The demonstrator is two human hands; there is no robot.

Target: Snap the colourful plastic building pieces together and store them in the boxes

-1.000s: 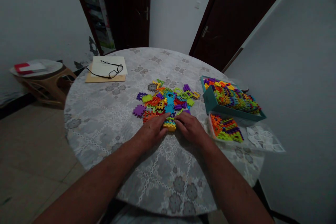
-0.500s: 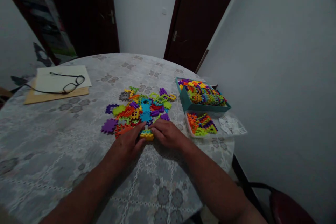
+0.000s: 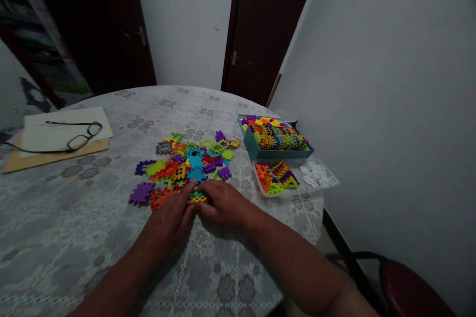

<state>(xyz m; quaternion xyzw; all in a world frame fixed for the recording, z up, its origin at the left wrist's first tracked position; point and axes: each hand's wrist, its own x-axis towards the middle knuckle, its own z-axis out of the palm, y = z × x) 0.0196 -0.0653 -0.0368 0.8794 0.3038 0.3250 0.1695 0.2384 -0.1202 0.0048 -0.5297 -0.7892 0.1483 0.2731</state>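
Note:
Between my two hands, at the near edge of a colourful pile, is a small stack of yellow and blue toothed building pieces [image 3: 198, 197]. My left hand [image 3: 173, 213] closes on the stack from the left, thumb at its near side. From the right my right hand [image 3: 223, 201] grips it, fingers curled over the top and thumb in front. Just beyond lies the heap of plastic interlocking pieces [image 3: 180, 173] in orange, green, purple and blue. A purple gear-like piece [image 3: 141, 193] rests at its left edge. My fingers hide part of the stack.
A teal box [image 3: 277, 153] full of pieces stands right of the pile. Before it is a clear tray [image 3: 256, 178] of sorted pieces, beside a plastic bag with white pieces [image 3: 319, 175]. Glasses [image 3: 80, 141] lie on papers at left. A wall rises at right.
The view has shifted, so the table's contents appear further left. My right thumb has moved to the near face of the stack, and both hands stay on it.

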